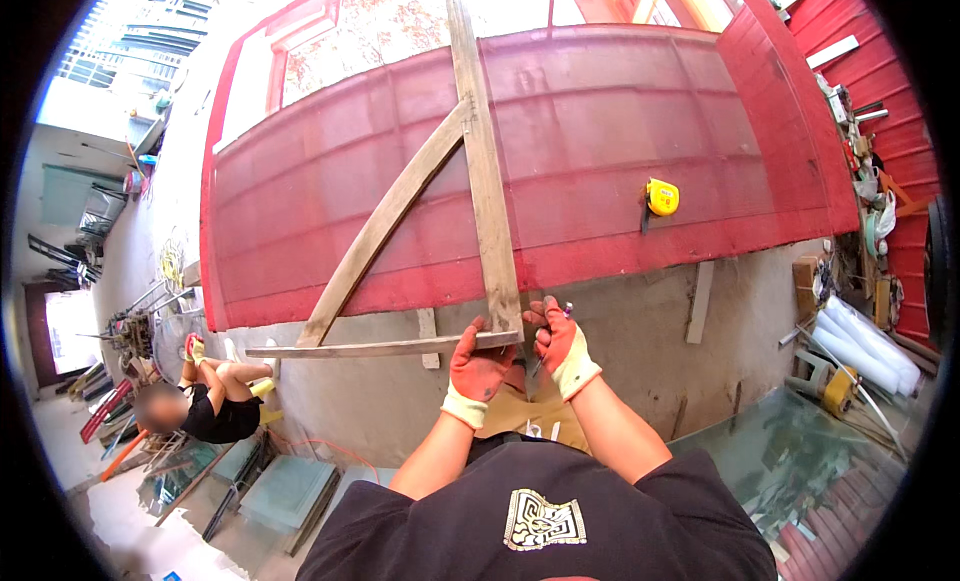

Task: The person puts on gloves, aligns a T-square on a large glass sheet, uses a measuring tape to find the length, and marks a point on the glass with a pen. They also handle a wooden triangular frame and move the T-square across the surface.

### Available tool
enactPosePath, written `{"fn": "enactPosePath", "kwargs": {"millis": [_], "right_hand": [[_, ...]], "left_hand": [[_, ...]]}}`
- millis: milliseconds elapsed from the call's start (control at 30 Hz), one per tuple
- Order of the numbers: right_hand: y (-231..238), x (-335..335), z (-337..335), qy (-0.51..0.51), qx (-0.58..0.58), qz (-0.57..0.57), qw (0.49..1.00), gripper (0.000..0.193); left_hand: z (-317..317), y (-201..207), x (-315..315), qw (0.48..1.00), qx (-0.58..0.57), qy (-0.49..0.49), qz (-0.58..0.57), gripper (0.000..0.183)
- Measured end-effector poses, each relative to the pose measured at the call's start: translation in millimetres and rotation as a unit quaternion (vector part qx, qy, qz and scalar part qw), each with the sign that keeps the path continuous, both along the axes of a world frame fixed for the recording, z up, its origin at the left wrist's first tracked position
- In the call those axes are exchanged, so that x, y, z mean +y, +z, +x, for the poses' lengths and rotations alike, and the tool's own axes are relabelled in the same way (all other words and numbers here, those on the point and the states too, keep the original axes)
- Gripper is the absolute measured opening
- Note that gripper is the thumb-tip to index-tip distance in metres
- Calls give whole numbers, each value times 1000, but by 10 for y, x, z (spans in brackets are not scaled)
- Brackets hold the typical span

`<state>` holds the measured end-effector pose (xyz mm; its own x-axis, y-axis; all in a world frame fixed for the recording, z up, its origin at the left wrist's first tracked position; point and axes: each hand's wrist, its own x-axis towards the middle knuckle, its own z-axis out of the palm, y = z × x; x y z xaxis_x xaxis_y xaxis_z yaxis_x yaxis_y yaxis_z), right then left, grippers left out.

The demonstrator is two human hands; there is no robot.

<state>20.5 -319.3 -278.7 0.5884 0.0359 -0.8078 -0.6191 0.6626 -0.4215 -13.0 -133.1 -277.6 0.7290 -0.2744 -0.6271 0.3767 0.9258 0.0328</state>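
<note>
A large wooden set square (488, 196) with a diagonal brace lies across the red worktable (620, 256), its crosspiece along the near edge. My left hand (478, 369), in a red-and-cream work glove, is closed around the crosspiece's right end at the corner. Just right of that corner, my right hand (562, 349), gloved alike, grips a slim pen-like marker (568, 309) pointing downward. Its tip is too small to make out. A yellow tape measure (662, 197) rests on the table to the right. Reflections on the tabletop suggest a glass sheet.
At lower left another person (215, 406) in dark clothes and gloves sits low. Glass sheets lean or lie at lower left (288, 491) and lower right (770, 456). White rolls (868, 346) and clutter line the right wall. An orange cord (335, 446) runs along the floor.
</note>
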Motion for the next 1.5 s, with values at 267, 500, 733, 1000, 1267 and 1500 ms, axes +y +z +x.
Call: {"fn": "enactPosePath", "kwargs": {"millis": [267,500,733,1000,1267,1500], "right_hand": [[34,-30,-33,44,4,-6,999,57],[270,-172,-48,223,82,-48,970,56],[1403,-822,382,306,-200,-650,667,36],[1158,-1773,1595,370,-14,-746,554,77],[1056,-1975,1312,364,-108,-702,602,53],[1441,-3171,-329,280,-124,-623,720,65]], "left_hand": [[295,-138,530,1000,-3,17,15,27],[489,236,855,988,68,-94,98,35],[605,173,1962,968,58,103,223,50],[824,-139,2557,931,155,79,323,31],[-56,845,1296,921,163,120,334,23],[-608,680,-568,959,148,35,240,20]]}}
